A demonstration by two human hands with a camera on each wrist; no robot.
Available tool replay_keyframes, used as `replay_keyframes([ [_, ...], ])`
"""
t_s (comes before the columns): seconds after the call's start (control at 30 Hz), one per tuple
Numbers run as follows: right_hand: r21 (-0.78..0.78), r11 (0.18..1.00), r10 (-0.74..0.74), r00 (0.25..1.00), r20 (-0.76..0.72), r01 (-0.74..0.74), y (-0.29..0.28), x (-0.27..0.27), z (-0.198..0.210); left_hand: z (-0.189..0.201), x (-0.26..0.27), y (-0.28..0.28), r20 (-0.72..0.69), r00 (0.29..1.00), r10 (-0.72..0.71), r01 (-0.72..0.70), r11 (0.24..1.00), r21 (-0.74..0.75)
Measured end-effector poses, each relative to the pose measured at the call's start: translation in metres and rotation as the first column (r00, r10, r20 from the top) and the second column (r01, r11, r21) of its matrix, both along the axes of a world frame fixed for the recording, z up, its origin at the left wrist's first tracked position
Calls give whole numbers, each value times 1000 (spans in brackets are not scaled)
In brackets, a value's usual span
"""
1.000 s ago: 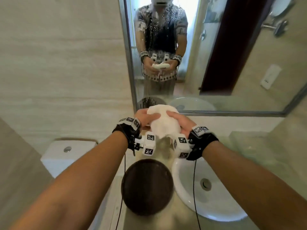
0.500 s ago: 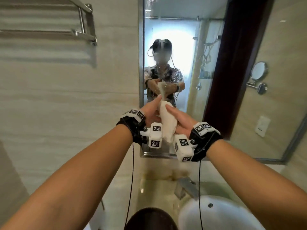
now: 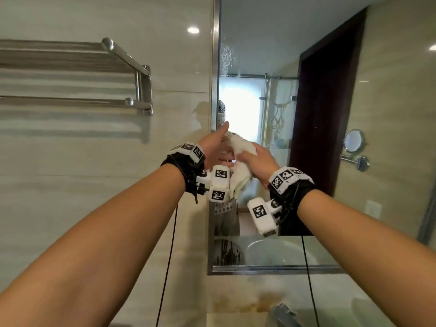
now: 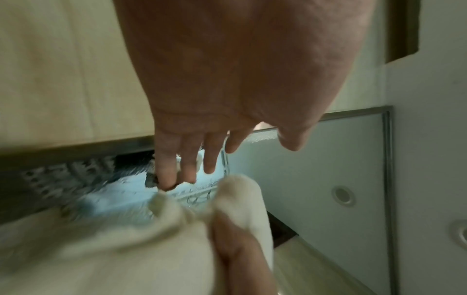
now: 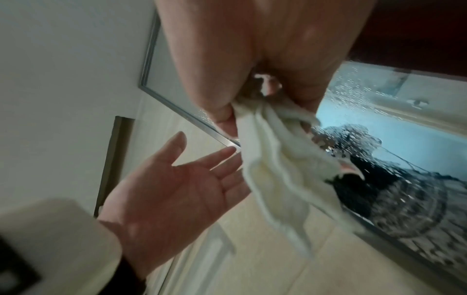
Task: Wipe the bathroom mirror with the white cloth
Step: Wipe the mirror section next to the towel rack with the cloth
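The white cloth [image 3: 240,175] hangs crumpled from my right hand [image 3: 257,156], which pinches its top between thumb and fingers [image 5: 220,111] close to the mirror [image 3: 259,43]. Fine water drops [image 3: 226,57] speckle the glass near its metal left frame [image 3: 215,90]. My left hand [image 3: 219,145] is held up just left of the cloth, palm [image 5: 171,179] open and fingers [image 4: 187,159] straight, holding nothing. In the left wrist view the cloth [image 4: 101,249] fills the lower part, blurred. In the right wrist view the cloth [image 5: 278,169] dangles in front of the wet glass [image 5: 379,139].
A steel towel rack [image 3: 127,74] sticks out from the tiled wall on the left. A round shaving mirror [image 3: 354,140] and a dark door show in the reflection. Below lie the counter and a faucet [image 3: 283,312].
Both hands rose from over the sink to the mirror's left edge. My left hand let go of the cloth and opened; the cloth now hangs from the right hand alone.
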State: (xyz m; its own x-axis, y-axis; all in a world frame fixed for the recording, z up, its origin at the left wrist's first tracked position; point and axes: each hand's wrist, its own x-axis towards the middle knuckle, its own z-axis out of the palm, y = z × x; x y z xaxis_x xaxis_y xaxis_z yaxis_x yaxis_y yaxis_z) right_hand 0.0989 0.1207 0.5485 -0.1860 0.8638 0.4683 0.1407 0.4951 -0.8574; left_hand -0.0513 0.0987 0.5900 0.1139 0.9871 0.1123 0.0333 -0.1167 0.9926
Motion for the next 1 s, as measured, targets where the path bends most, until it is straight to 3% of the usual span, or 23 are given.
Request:
replay_keyframes([
  [0.1,70,988,-137,989,-51,141,6,3,26,31,-15,3,-121,963,239,-216,960,177],
  [0.17,107,970,-214,976,-52,218,12,5,43,50,-25,8,-228,891,392,-310,893,325],
  [0.23,149,950,-271,962,-39,273,18,8,58,67,-35,15,-346,776,527,-347,815,464],
  [0.3,191,937,-297,955,-9,294,24,11,72,80,-42,20,-492,576,653,-316,733,603],
  [0.4,245,919,-326,945,27,310,38,15,89,93,-51,33,-645,146,750,-182,662,727],
  [0.43,261,910,-340,940,25,322,42,16,94,96,-54,37,-656,42,753,-151,654,741],
  [0.5,291,891,-369,929,22,348,51,15,106,101,-61,46,-664,-79,743,-136,652,746],
  [0.67,390,819,-467,884,26,422,82,7,135,117,-74,72,-664,-159,730,-178,641,747],
  [0.8,455,703,-649,754,98,546,109,0,149,131,-79,93,-663,-179,727,-150,646,748],
  [0.87,448,701,-657,747,102,555,123,-1,157,136,-79,105,-659,-194,727,-136,646,752],
  [0.93,425,674,-679,733,37,604,131,0,166,138,-80,115,-668,-225,709,-134,657,742],
  [1.0,404,597,-717,687,-117,693,133,1,176,139,-84,125,-683,-260,682,-129,677,725],
])
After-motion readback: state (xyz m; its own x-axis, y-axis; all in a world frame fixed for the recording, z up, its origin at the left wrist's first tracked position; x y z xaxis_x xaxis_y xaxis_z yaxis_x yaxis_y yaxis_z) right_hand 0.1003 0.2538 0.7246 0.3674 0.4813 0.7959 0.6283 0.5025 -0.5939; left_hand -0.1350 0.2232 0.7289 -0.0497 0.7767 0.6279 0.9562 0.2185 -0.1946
